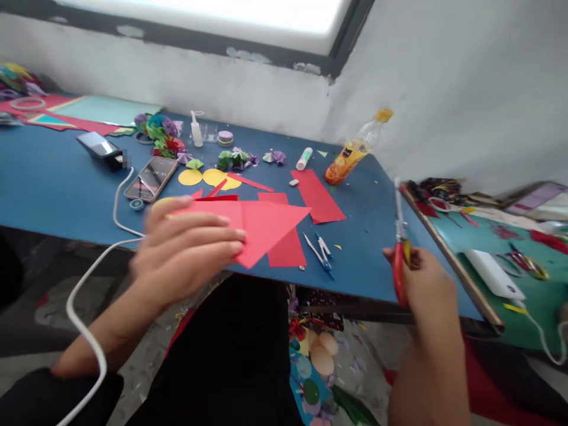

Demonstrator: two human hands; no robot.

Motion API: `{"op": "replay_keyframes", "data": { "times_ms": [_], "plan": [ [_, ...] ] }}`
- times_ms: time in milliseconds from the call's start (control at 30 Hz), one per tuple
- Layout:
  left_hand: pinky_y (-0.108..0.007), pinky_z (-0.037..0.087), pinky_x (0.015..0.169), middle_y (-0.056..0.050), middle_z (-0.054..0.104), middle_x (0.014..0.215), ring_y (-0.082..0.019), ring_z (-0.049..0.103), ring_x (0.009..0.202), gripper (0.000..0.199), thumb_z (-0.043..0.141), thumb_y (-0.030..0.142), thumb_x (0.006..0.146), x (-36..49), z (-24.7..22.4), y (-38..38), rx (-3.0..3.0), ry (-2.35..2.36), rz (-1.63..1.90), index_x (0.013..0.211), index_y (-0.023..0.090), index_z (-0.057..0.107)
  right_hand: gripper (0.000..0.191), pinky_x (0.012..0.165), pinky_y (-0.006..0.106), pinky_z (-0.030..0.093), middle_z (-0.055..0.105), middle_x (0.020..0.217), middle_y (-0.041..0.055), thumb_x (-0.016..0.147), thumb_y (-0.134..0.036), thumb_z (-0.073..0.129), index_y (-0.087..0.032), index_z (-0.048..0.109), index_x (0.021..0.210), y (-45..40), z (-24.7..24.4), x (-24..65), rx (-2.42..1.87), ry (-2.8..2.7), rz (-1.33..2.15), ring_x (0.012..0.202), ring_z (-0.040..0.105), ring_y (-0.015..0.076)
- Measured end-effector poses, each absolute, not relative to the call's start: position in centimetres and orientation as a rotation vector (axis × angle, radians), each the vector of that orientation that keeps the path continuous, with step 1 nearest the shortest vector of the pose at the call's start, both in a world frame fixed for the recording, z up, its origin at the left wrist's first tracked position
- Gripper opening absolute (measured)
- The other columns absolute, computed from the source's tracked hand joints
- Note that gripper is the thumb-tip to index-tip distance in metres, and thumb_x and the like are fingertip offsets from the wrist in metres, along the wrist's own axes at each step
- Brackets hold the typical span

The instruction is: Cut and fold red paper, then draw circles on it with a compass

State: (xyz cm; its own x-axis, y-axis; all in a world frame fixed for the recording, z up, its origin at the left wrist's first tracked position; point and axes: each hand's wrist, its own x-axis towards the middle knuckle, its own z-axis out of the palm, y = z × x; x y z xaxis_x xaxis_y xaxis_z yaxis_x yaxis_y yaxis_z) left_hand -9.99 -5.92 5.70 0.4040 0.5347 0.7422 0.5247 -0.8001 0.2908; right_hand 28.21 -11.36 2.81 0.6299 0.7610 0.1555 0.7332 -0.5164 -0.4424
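Already, red pieces [318,198] lie cut; the left hand [181,254] pinches folded red paper [270,228], seemingly unfinished; the right hand [423,278] grips scissors [398,260]

Left of centre, the left hand [177,260] grips red paper [273,228], its pointed end toward the right. At right, the right hand [423,278] holds scissors [400,269], blades up. On the blue table [366,242], a compass [327,264] lies just below centre, partly right; a bottle [350,158] leans at upper right. A phone [152,177] and yellow circles [190,177] lie at centre left, crumpled flowers [157,127] above them.
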Motion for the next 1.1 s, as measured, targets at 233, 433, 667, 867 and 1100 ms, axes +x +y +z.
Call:
{"op": "replay_keyframes", "data": {
  "times_ms": [233,433,667,867,1100],
  "plan": [
    [-0.029,0.051,0.079,-0.005,0.071,0.100,-0.016,0.067,0.089,0.019,0.049,0.029,0.094,-6.4,-4.3,-4.3,2.729,0.694,0.963,0.091,0.017,0.064,0.051,0.072,0.041,0.046,0.067,0.103,0.0219,0.079,-0.047,0.056,-0.008,0.065,0.110,-6.9,0.8,29.7,-2.672,-1.438,0.013,0.093,0.062,0.0372],
    [-0.029,0.048,0.088,-0.006,0.066,0.113,-0.018,0.062,0.104,0.018,0.056,0.031,0.090,-7.9,-2.3,-2.4,2.694,0.791,0.613,0.100,0.018,0.063,0.051,0.087,0.050,0.044,0.059,0.118,0.0244,0.083,-0.043,0.050,-0.005,0.064,0.114,-7.5,0.1,29.9,-2.620,-1.566,-0.073,0.107,0.056,0.0407],
    [-0.039,0.043,0.093,-0.016,0.056,0.124,-0.030,0.053,0.114,0.054,0.069,0.037,0.077,-8.4,-0.6,0.7,2.604,1.004,0.203,0.122,0.011,0.053,0.048,0.086,0.042,0.048,0.066,0.106,0.0151,0.092,-0.051,0.037,-0.014,0.064,0.108,-9.7,-0.1,20.9,-1.916,-1.904,0.118,0.098,0.061,0.0278],
    [-0.030,0.044,0.076,-0.008,0.065,0.102,-0.025,0.061,0.093,0.057,0.071,0.038,0.071,-7.3,0.8,2.0,2.508,1.020,-0.027,0.119,0.016,0.052,0.061,0.082,0.046,0.046,0.063,0.106,0.0174,0.075,-0.061,0.061,-0.012,0.062,0.111,-9.0,-2.4,11.1,-1.758,-2.156,0.148,0.099,0.058,0.0332],
    [-0.030,0.041,0.081,-0.009,0.059,0.112,-0.026,0.055,0.101,0.056,0.072,0.037,0.065,-8.0,0.5,2.9,2.461,0.984,-0.066,0.113,0.016,0.053,0.043,0.079,0.039,0.050,0.063,0.099,0.0091,0.073,-0.030,0.071,-0.018,0.052,0.110,-8.9,-3.0,10.6,-1.649,-1.829,0.613,0.087,0.062,0.0226]
  ]
}}
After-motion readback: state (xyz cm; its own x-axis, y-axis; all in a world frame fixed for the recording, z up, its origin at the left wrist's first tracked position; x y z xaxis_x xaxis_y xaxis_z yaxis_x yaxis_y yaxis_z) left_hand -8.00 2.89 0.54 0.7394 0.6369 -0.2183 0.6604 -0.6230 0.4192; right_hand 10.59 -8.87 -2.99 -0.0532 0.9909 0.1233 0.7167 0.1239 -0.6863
